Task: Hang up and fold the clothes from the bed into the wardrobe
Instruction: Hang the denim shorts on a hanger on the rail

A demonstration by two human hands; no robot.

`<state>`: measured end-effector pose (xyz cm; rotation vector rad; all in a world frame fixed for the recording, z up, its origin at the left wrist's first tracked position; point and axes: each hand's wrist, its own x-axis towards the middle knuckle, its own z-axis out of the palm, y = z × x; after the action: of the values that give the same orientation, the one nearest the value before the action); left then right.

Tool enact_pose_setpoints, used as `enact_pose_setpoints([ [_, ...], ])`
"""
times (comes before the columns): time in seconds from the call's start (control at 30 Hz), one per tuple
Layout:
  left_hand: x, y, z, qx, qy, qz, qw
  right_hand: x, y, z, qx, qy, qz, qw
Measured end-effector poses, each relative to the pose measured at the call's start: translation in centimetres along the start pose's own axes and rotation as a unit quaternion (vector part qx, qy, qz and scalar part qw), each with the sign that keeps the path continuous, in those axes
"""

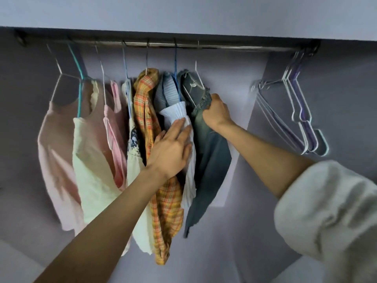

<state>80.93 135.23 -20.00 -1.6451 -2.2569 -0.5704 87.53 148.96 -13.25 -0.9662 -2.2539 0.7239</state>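
Several garments hang on wire hangers from the wardrobe rail (234, 46). At the right end of the row hangs a dark blue denim garment (212, 160) on a white hanger (196, 78). My right hand (216, 112) grips its frayed upper edge. Beside it hangs a pale blue ribbed garment (173, 110) on a blue hanger. My left hand (171, 151) lies flat against that ribbed cloth, fingers straight. To its left hangs an orange plaid shirt (165, 211).
Left of the plaid shirt hang a patterned white top (133, 139), a pink strappy top (115, 139), a cream top (91, 160) and a pale pink top (55, 150). Several bare hangers (302, 123) hang at the rail's right end. The wardrobe walls are grey.
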Motion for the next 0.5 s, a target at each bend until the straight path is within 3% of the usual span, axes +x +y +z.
enact_pose_setpoints([
  [0.23, -0.2, 0.2, -0.5, -0.004, -0.068, -0.049, 0.996, -1.9, 0.4, 2.1, 0.056, -0.022, 0.042, 0.997],
  [0.4, -1.5, 1.7, -1.3, -0.028, -0.103, -0.06, 0.992, -5.7, 1.2, 1.3, 0.028, -0.073, 0.017, 0.997],
  [0.5, -3.5, 2.7, -2.9, -0.041, -0.09, -0.056, 0.994, -9.8, 1.9, 0.4, 0.0, -0.055, -0.027, 0.998],
])
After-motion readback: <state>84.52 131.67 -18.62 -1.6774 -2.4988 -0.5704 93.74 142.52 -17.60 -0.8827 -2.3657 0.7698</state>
